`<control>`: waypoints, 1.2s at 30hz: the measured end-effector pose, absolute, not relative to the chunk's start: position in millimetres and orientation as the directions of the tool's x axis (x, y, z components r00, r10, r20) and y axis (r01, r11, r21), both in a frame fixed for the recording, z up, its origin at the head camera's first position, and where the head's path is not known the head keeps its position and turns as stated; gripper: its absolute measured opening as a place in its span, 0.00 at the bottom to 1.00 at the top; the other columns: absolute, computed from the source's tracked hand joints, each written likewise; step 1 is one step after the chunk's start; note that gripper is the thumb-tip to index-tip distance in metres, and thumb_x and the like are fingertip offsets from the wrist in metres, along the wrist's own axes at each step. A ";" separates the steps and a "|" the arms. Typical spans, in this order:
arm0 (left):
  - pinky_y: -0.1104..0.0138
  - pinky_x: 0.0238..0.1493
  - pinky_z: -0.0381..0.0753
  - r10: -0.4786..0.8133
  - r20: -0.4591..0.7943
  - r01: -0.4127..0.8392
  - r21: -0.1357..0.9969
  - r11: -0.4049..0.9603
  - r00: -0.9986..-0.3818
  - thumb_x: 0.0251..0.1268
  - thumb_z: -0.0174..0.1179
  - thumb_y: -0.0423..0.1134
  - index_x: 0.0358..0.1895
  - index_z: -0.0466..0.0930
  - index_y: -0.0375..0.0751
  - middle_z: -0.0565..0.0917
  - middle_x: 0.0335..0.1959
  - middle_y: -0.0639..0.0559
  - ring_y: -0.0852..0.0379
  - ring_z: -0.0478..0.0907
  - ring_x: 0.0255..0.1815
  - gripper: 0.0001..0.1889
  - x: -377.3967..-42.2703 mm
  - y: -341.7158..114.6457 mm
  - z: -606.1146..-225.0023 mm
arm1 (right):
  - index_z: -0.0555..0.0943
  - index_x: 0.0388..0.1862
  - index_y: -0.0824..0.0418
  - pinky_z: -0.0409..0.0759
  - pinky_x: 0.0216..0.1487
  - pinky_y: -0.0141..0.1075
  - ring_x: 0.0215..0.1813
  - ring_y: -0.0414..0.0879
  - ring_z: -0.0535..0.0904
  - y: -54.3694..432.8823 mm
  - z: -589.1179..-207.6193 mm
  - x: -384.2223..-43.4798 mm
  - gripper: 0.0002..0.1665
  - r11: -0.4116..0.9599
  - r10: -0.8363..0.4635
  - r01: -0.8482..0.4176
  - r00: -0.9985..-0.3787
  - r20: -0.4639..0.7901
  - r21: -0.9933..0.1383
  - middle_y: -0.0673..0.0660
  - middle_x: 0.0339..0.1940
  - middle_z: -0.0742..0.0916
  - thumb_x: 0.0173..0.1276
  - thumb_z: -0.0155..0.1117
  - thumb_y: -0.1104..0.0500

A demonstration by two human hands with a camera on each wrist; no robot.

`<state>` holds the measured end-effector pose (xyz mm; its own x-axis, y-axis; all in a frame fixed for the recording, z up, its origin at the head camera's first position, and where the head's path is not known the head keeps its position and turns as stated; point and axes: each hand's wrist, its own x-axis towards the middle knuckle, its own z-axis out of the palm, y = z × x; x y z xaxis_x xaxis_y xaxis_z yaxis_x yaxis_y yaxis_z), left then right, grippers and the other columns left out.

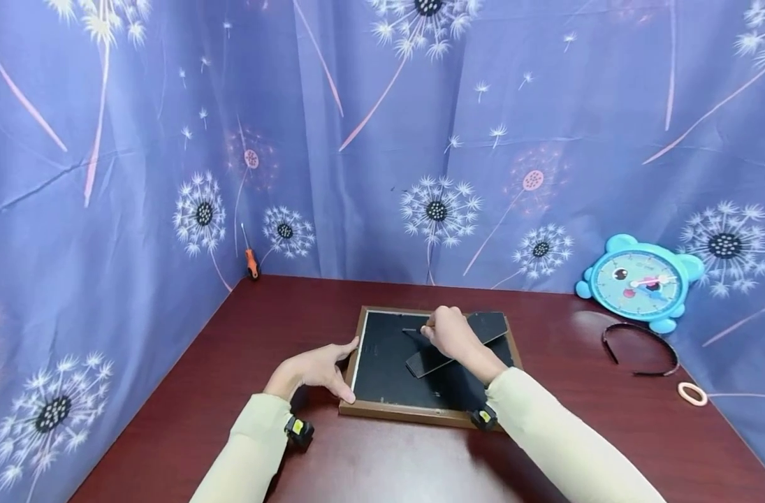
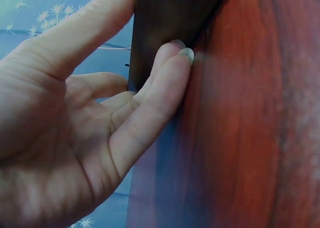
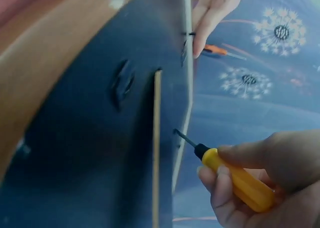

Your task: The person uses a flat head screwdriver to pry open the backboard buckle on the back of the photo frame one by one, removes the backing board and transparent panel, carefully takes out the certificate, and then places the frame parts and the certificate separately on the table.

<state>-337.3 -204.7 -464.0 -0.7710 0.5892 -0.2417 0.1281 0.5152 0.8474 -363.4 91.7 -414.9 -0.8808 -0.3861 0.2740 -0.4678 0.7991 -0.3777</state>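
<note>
A brown picture frame (image 1: 413,414) lies face down on the table, its black backing board (image 1: 382,370) uppermost. A black easel stand (image 1: 429,361) is raised diagonally from the board. My left hand (image 1: 316,367) holds the frame's left side, thumb at the near corner; in the left wrist view its fingers (image 2: 155,103) bear against the brown edge. Above the board, my right hand (image 1: 454,335) grips a screwdriver (image 3: 240,180) by its yellow handle. The screwdriver's tip is at the board near the far edge; the right wrist view shows it close to a small dark fastener.
An orange-handled screwdriver (image 1: 252,264) leans on the curtain at the back left corner. To the right are a blue cartoon clock (image 1: 636,283), a dark headband (image 1: 671,353) and a pale ring (image 1: 692,401). Patterned blue curtain (image 1: 382,209) walls the dark red table (image 1: 281,307).
</note>
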 end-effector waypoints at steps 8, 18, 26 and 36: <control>0.62 0.37 0.83 0.585 -0.239 0.106 0.863 0.493 -0.775 0.46 0.79 0.30 0.81 0.39 0.39 0.52 0.78 0.30 0.50 0.85 0.30 0.64 -329.8 -204.5 -472.0 | 0.72 0.02 0.55 0.64 0.19 0.35 0.14 0.40 0.62 91.3 -433.5 -370.0 0.31 0.834 -0.317 -0.409 -0.905 0.284 -0.370 0.41 0.03 0.62 0.65 0.68 0.65; 0.63 0.38 0.84 0.559 -0.230 0.139 0.831 0.539 -0.797 0.65 0.68 0.50 0.81 0.42 0.39 0.74 0.62 0.30 0.49 0.84 0.26 0.52 -329.7 -201.1 -469.4 | 0.64 0.02 0.54 0.64 0.15 0.34 0.10 0.41 0.63 81.5 -442.8 -379.4 0.34 0.847 -0.260 -0.338 -0.937 0.235 -0.409 0.45 0.04 0.62 0.66 0.66 0.65; 0.65 0.27 0.82 0.398 -0.105 0.217 0.700 0.681 -0.911 0.57 0.73 0.54 0.76 0.57 0.31 0.85 0.37 0.44 0.54 0.80 0.17 0.51 -329.4 -180.9 -466.0 | 0.72 0.09 0.58 0.72 0.19 0.36 0.15 0.45 0.70 69.8 -436.0 -379.2 0.25 0.884 -0.217 -0.268 -0.961 0.172 -0.382 0.52 0.10 0.74 0.67 0.64 0.65; 0.66 0.32 0.80 0.355 -0.098 0.199 0.676 0.709 -0.930 0.51 0.77 0.51 0.78 0.53 0.33 0.65 0.72 0.31 0.56 0.79 0.17 0.56 -329.3 -178.3 -466.2 | 0.75 0.04 0.60 0.70 0.13 0.33 0.08 0.44 0.72 62.4 -430.4 -380.1 0.26 0.870 -0.210 -0.221 -0.975 0.074 -0.441 0.52 0.03 0.75 0.63 0.59 0.70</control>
<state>-329.3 -178.3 -466.2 -0.9299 0.3545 -0.0979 0.1993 0.7094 0.6761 -380.1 62.4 -430.4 -0.9748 -0.2103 0.0740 -0.2211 0.8699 -0.4410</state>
